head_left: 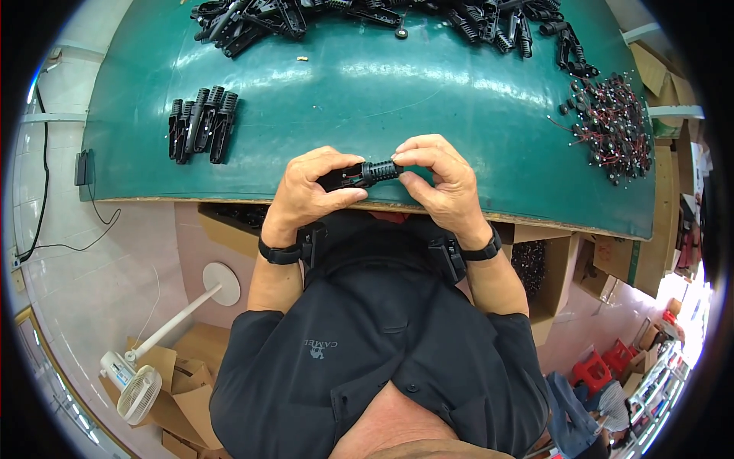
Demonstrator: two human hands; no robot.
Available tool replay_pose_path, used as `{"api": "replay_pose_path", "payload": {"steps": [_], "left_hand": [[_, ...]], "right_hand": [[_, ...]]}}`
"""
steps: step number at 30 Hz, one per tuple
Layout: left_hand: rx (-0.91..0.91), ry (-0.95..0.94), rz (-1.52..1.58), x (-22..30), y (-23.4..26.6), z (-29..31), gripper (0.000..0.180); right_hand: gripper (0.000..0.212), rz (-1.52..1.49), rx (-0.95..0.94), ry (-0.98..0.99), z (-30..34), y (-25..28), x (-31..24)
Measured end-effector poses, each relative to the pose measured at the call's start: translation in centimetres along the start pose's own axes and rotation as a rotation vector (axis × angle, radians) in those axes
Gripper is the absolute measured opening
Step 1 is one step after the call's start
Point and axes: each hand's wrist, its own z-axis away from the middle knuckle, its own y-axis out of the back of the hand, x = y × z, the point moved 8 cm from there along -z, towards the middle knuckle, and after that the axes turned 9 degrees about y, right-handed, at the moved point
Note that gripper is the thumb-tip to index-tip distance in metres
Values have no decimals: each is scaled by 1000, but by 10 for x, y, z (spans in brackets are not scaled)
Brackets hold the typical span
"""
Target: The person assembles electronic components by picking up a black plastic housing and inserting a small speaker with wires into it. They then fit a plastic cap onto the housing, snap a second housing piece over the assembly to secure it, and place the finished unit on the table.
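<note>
Just above the table's near edge, I hold a black plastic housing (pixel 380 172) with a ribbed, round end pointing right. Its wider, open body lies between the thumb and fingers of my left hand (pixel 310 186), with a bit of red wire showing inside. The thumb and fingertips of my right hand (pixel 443 183) close on the tip of the ribbed end. Whether a small separate part sits under those fingertips is hidden. To the left, several similar black housings (pixel 202 122) lie side by side on the green table (pixel 306 115).
Loose black housings (pixel 260 19) are heaped along the far side. At the right lies a pile of small round black parts with red wires (pixel 612 126). Cardboard boxes (pixel 554 279) stand under the near edge. A white fan (pixel 138 390) is at lower left.
</note>
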Motion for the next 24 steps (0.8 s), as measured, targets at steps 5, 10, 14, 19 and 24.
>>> {"api": "replay_pose_path", "payload": {"steps": [5,10,14,19,24], "left_hand": [[5,-1,2,0,0,0,45],[16,-44,-16,3,-2,-1,44],[40,-56,-43,3,-4,-1,44],[45,-36,-56,0,-4,0,47],[48,-57,-66,3,-5,-1,47]], "right_hand": [[29,-111,22,-35,1,-1,6],[29,-93,30,-30,7,0,13],[30,-8,-1,-62,8,-2,9],[29,-137,38,-93,11,-6,15],[27,-275,67,-194,18,-6,26]]}}
